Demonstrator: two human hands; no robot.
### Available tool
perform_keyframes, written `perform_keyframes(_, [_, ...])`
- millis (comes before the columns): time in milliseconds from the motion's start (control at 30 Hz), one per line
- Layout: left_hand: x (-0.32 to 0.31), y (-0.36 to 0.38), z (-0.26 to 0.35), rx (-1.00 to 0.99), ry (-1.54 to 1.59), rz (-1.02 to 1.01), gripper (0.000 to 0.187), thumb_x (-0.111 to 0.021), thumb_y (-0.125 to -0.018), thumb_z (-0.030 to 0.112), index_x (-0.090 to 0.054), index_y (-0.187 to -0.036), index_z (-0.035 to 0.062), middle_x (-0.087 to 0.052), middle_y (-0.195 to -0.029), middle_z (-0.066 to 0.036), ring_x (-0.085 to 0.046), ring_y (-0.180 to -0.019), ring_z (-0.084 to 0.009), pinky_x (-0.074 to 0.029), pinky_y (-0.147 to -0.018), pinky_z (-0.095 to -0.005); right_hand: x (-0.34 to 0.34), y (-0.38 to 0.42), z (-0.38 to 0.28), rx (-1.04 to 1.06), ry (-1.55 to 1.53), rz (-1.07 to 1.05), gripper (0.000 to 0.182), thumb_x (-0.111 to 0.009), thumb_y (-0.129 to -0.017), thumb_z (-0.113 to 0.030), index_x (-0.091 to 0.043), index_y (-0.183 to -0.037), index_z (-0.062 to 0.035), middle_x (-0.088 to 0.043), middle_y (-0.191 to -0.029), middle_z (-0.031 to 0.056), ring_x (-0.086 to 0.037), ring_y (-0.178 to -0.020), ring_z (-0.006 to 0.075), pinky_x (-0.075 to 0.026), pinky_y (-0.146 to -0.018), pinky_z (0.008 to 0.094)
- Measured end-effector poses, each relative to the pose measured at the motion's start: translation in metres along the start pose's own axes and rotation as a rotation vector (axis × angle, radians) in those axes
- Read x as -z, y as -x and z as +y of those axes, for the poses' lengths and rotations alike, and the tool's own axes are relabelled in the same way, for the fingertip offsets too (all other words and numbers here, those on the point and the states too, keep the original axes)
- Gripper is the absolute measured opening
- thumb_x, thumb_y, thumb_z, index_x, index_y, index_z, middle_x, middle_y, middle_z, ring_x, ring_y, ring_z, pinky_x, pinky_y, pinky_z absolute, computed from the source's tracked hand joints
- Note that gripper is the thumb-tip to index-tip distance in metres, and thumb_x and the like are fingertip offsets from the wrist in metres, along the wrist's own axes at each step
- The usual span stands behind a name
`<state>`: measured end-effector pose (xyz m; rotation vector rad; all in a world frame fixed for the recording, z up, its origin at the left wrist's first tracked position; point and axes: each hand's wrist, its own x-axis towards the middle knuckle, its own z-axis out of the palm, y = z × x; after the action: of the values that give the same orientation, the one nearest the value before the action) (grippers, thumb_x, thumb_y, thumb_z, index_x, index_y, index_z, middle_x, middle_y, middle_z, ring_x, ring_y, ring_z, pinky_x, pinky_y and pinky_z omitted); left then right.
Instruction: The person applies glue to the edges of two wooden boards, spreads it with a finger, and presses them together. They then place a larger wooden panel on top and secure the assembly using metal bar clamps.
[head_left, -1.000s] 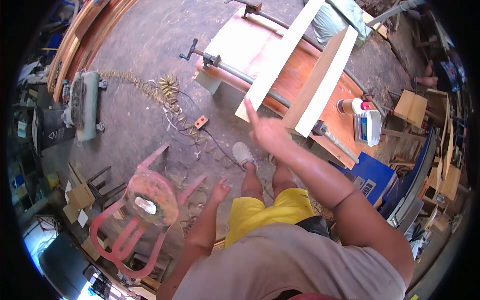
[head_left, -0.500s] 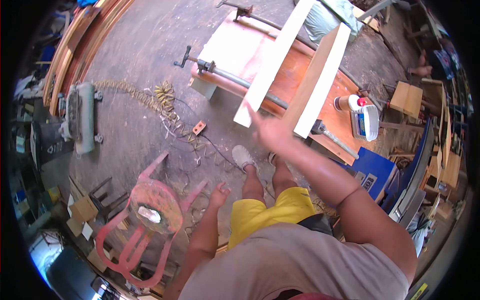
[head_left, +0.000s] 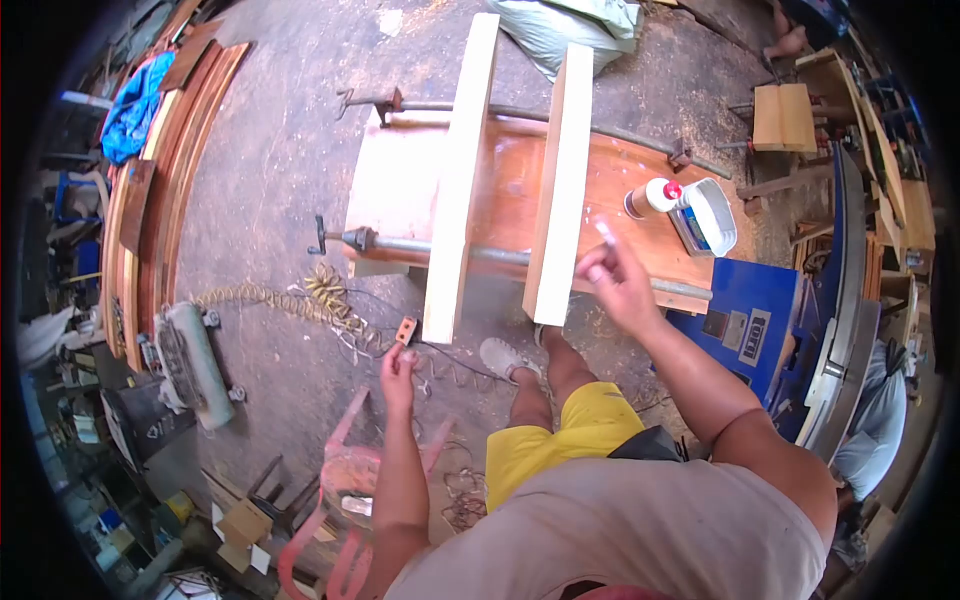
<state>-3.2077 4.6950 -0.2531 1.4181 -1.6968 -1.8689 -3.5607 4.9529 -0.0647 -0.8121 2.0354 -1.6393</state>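
Observation:
Two pale boards, a left one and a right one, lie across two long pipe clamps on a reddish wooden panel. My right hand is just right of the right board's near end, index finger extended and the other fingers partly curled, holding nothing visible. Low on the left, my left hand hangs over the floor with its fingers loosely bent and apart, empty. A bottle with a red cap and a white tub stand on the panel's right part.
A red chair stands at lower left. A coiled hose runs from a grey tank. Stacked planks lie at upper left. A blue machine is at right. Another person's arm shows at upper right.
The view has shifted and turned. My right hand has moved from the left board's near end to beside the right board. My left hand is now nearer the panel.

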Motion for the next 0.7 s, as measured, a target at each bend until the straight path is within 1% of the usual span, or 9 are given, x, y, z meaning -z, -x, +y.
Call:
perform_keyframes(67, [-0.015, -0.036, 0.065, -0.046, -0.026, -0.031, 0.037, -0.054, -0.1, 0.017, -0.05, -0.133, 0.0012, -0.065, -0.111, -0.011, -0.064, -0.091, -0.0136, -0.05, -0.079, -0.0251, 0.016, -0.023, 0.031, -0.085, -0.118, 0.129, 0.061, -0.054, -0.095, -0.009, -0.027, -0.149, -0.0027, -0.061, -0.093, 0.005, -0.06, -0.083, 0.0147, -0.05, -0.076, 0.0291])
perform_keyframes(133, [-0.03, -0.076, 0.107, -0.079, -0.098, -0.096, 0.039, -0.053, -0.1, 0.02, -0.05, -0.134, 0.0018, -0.065, -0.112, -0.01, -0.063, -0.093, -0.013, -0.05, -0.08, -0.0249, 0.024, -0.045, 0.076, -0.434, -0.353, 0.41, 0.057, -0.053, -0.098, -0.015, -0.029, -0.148, -0.0022, -0.06, -0.098, 0.0062, -0.059, -0.084, 0.0152, -0.05, -0.078, 0.0274])
perform_keyframes(233, [-0.056, -0.133, 0.156, -0.083, -0.222, -0.169, 0.041, -0.051, -0.101, 0.026, -0.049, -0.135, 0.0023, -0.065, -0.114, -0.01, -0.062, -0.098, -0.0137, -0.049, -0.083, -0.027, 0.017, -0.081, 0.128, -0.69, -0.508, 0.424, 0.056, -0.051, -0.101, -0.03, -0.032, -0.145, -0.0019, -0.059, -0.1, 0.0068, -0.058, -0.092, 0.0151, -0.049, -0.079, 0.0308])
perform_keyframes(267, [-0.068, -0.149, 0.168, -0.056, -0.285, -0.199, 0.043, -0.049, -0.102, 0.031, -0.049, -0.135, 0.0027, -0.064, -0.115, -0.011, -0.061, -0.1, -0.0147, -0.049, -0.085, -0.0289, 0.01, -0.093, 0.166, -0.689, -0.514, 0.43, 0.056, -0.051, -0.101, -0.03, -0.032, -0.145, -0.0019, -0.059, -0.1, 0.0068, -0.058, -0.092, 0.0151, -0.049, -0.079, 0.0308])
perform_keyframes(333, [-0.094, -0.179, 0.18, 0.018, -0.248, -0.219, 0.046, -0.047, -0.102, 0.035, -0.049, -0.135, 0.003, -0.064, -0.117, -0.011, -0.06, -0.103, -0.0155, -0.048, -0.087, -0.0293, -0.006, -0.11, 0.24, -0.757, -0.497, 0.408, 0.061, -0.046, -0.1, -0.046, -0.034, -0.142, -0.0032, -0.057, -0.112, 0.0128, -0.059, -0.102, 0.0216, -0.053, -0.081, 0.0365])
perform_keyframes(467, [-0.136, -0.23, 0.176, 0.162, -0.232, -0.362, 0.054, -0.039, -0.103, 0.047, -0.049, -0.134, 0.0038, -0.062, -0.119, -0.011, -0.058, -0.108, -0.0168, -0.047, -0.09, -0.0332, -0.025, -0.139, 0.231, -0.811, -0.883, 0.263, 0.055, -0.048, -0.099, -0.045, -0.045, -0.134, -0.0028, -0.062, -0.11, 0.0152, -0.063, -0.098, 0.022, -0.055, -0.078, 0.0355])
perform_keyframes(533, [-0.155, -0.256, 0.155, 0.262, -0.076, -0.458, 0.061, -0.034, -0.102, 0.053, -0.049, -0.133, 0.0021, -0.063, -0.114, -0.01, -0.061, -0.102, -0.0188, -0.051, -0.084, -0.0336, -0.035, -0.145, 0.226, -0.936, -1.02, 0.259, 0.047, -0.048, -0.099, -0.04, -0.054, -0.128, -0.0033, -0.066, -0.096, 0.0146, -0.065, -0.084, 0.0219, -0.056, -0.075, 0.0336])
perform_keyframes(633, [-0.187, -0.279, 0.138, 0.306, -0.082, -0.595, 0.061, -0.034, -0.102, 0.053, -0.05, -0.132, 0.0023, -0.063, -0.114, -0.01, -0.061, -0.102, -0.0188, -0.052, -0.083, -0.0338, -0.038, -0.148, 0.216, -0.939, -0.961, 0.303, 0.043, -0.046, -0.1, -0.036, -0.056, -0.126, -0.0033, -0.065, -0.083, 0.0123, -0.064, -0.071, 0.021, -0.055, -0.068, 0.0311])
perform_keyframes(700, [-0.2, -0.287, 0.122, 0.352, -0.046, -0.696, 0.061, -0.035, -0.101, 0.053, -0.05, -0.132, 0.0025, -0.063, -0.114, -0.01, -0.062, -0.102, -0.0188, -0.052, -0.083, -0.034, -0.028, -0.153, 0.175, -0.947, -0.944, 0.283, 0.043, -0.047, -0.099, -0.035, -0.056, -0.126, -0.0036, -0.064, -0.082, 0.0116, -0.063, -0.071, 0.0212, -0.055, -0.067, 0.0314])
